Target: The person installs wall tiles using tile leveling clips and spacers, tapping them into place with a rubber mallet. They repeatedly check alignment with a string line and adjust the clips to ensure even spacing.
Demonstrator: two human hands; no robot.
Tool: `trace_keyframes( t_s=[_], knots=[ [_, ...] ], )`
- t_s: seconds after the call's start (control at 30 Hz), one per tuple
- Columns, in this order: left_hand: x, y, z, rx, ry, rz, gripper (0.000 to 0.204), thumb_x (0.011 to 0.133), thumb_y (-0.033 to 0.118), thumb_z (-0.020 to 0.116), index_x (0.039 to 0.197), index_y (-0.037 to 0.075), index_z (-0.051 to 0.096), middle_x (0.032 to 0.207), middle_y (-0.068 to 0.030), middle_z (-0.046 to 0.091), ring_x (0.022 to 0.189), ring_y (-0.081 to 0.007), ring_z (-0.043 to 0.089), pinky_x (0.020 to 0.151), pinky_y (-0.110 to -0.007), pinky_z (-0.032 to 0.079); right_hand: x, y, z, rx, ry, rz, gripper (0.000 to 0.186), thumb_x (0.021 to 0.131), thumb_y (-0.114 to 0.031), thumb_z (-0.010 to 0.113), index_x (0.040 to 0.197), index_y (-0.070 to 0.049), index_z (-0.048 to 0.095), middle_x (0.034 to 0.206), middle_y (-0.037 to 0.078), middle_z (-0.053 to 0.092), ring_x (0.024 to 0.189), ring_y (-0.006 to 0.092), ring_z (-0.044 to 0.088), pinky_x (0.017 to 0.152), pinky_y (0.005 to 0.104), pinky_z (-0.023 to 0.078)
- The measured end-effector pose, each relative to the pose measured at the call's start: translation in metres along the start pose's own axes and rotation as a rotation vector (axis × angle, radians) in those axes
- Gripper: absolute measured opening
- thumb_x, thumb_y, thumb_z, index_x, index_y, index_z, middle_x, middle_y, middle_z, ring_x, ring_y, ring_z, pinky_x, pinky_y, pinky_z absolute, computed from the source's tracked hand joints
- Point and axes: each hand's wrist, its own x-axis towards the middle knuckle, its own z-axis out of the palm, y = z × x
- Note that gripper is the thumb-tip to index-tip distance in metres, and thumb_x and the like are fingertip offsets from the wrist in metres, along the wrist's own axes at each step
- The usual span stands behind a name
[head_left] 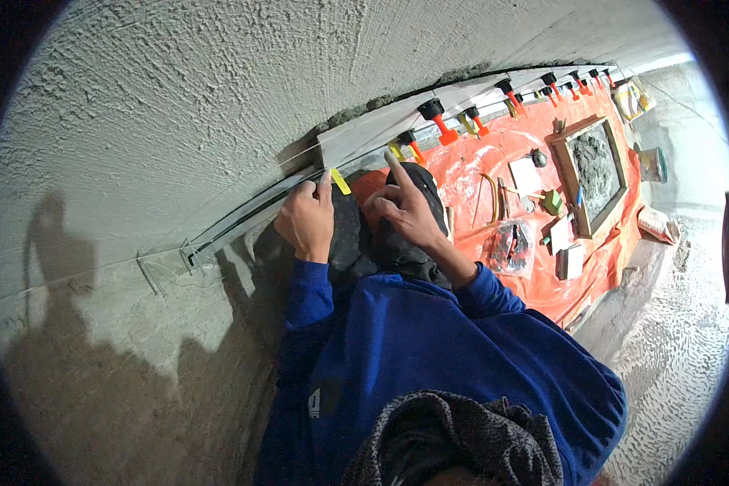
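Observation:
My left hand (306, 220) is closed at the near end of a row of pale tiles (356, 139) along the wall base. Its thumb is right beside a yellow levelling clip (341, 181); whether the fingers grip anything is hidden. To its right, my right hand (409, 209) has its index finger stretched out and the others curled. That fingertip is near another yellow clip (395, 151) at the tile edge. Several levelling spacers with black caps and orange handles (439, 123) stand along the tiles. My dark-clad knee (417, 247) is beneath the right hand.
An orange sheet (470, 174) covers the floor at right. On it lie a wood-framed tray of grey mortar (621, 197), a white tile piece (525, 176), a green block (552, 202) and a clear plastic bag (513, 249). A bucket (653, 164) stands beyond. A thin string runs along the wall.

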Motion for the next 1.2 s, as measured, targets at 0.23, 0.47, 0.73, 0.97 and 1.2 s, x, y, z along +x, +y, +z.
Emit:
trace_keyframes(
  t_s=[0.23,0.47,0.73,0.97,1.2],
  knots=[
    [0.007,-0.005,0.011,-0.017,-0.026,-0.030,0.045,0.089,0.046,0.059,0.064,0.009,0.062,0.070,-0.0124,0.065,0.062,-0.0351,0.063,0.049,-0.046,0.044,0.021,-0.002,0.012,0.181,-0.146,0.124,0.099,0.078,0.010,0.047,0.153,-0.014,-0.013,0.094,0.015,0.065,0.080,0.0196,0.064,0.075,0.0316,0.054],
    [0.005,-0.005,0.015,-0.014,-0.012,-0.040,0.046,0.090,0.046,0.059,0.066,0.008,0.063,0.070,-0.0127,0.065,0.061,-0.0342,0.063,0.049,-0.046,0.045,0.025,-0.002,0.022,0.209,-0.156,0.105,0.105,0.075,0.012,0.048,0.152,-0.016,-0.018,0.099,0.018,0.063,0.081,0.0216,0.064,0.074,0.0323,0.054],
    [0.005,-0.001,0.009,0.028,-0.033,-0.047,0.043,0.090,0.045,0.059,0.066,0.009,0.063,0.071,-0.0117,0.065,0.062,-0.0339,0.063,0.050,-0.046,0.046,0.027,-0.006,0.027,0.257,-0.149,0.181,0.106,0.076,0.013,0.047,0.151,-0.020,-0.020,0.099,0.018,0.063,0.083,0.0230,0.065,0.073,0.0330,0.055],
    [0.006,-0.002,0.008,-0.023,-0.056,-0.050,0.043,0.087,0.044,0.064,0.063,0.009,0.060,0.069,-0.0128,0.063,0.062,-0.0348,0.062,0.051,-0.045,0.045,0.027,-0.008,0.022,0.217,-0.152,0.211,0.108,0.073,0.015,0.048,0.152,-0.021,-0.018,0.097,0.017,0.064,0.080,0.0229,0.066,0.074,0.0326,0.054],
    [0.000,0.001,0.005,-0.088,0.003,-0.080,0.042,0.086,0.043,0.065,0.063,0.008,0.062,0.066,-0.0146,0.062,0.061,-0.0358,0.061,0.052,-0.046,0.044,0.023,0.011,0.022,0.335,-0.192,0.085,0.105,0.076,0.013,0.048,0.152,-0.018,-0.018,0.099,0.016,0.063,0.085,0.0223,0.065,0.076,0.0328,0.054]
  ],
)
